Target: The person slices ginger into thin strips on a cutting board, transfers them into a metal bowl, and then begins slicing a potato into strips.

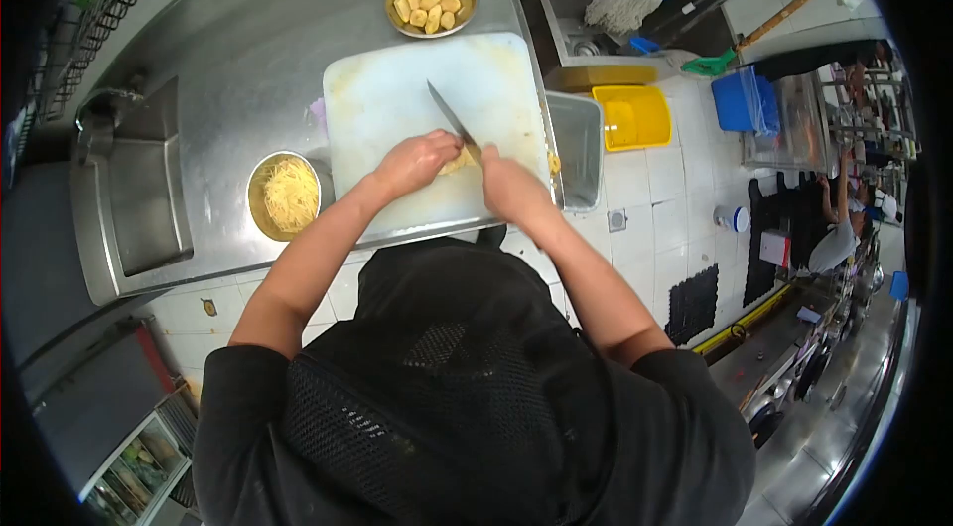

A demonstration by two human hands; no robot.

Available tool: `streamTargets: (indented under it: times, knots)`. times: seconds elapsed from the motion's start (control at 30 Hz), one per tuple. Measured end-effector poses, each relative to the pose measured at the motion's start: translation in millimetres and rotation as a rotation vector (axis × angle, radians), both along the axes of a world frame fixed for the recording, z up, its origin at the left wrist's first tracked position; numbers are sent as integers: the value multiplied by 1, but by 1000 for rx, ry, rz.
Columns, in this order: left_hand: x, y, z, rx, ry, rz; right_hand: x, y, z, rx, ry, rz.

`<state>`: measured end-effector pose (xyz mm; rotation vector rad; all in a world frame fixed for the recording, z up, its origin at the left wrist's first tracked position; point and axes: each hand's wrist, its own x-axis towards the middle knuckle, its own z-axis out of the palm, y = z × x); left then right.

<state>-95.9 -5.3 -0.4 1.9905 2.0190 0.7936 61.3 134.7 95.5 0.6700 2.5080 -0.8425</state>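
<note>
My right hand (514, 191) is closed round the handle of a kitchen knife (447, 109), its blade slanting up and left over the white cutting board (387, 79). Curled fingers of my left hand (417, 164) press on pale yellow food (459, 164), which looks like peeled ginger, right beside the blade. The fingers partly cover it. Behind the board stands a metal bowl (395, 22) of peeled, pale yellow chunks. To the left, another metal bowl (255, 212) holds thin, pale yellow shreds (291, 195).
A steel counter (248, 60) carries the board, with a sink (154, 189) at far left. Right of the board are a grey bin (581, 154) and a yellow tub (635, 117). A mop (625, 5) rests in the back sink. Another person (837, 243) is at far right.
</note>
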Motion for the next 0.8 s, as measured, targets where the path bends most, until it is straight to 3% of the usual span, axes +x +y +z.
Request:
streamTargets:
  times: [0.1, 0.17, 0.3, 0.37, 0.47, 0.6, 0.73, 0.8]
  knots:
    - [0, 0, -4, -13, -9, 9, 3, -9, -3, 21, -96, 7]
    - [0, 0, -5, -11, -1, 2, -7, -6, -22, 21, 45, -19]
    - [2, -1, -1, -10, -2, 19, -7, 3, -4, 6, 69, 31]
    - [0, 0, 0, -13, -8, 26, 5, -10, 4, 28, -92, 1]
    - [2, -1, -3, -4, -3, 18, -7, 0, -27, 31, 35, -3]
    - [2, -1, -2, 4, -18, 30, 8, -1, -14, 20, 36, 35]
    - [4, -2, -4, -28, -26, 37, 0, -7, -39, 41, 63, -12]
    - [1, -3, -6, 40, 26, 17, -7, 2, -21, 4, 55, 3]
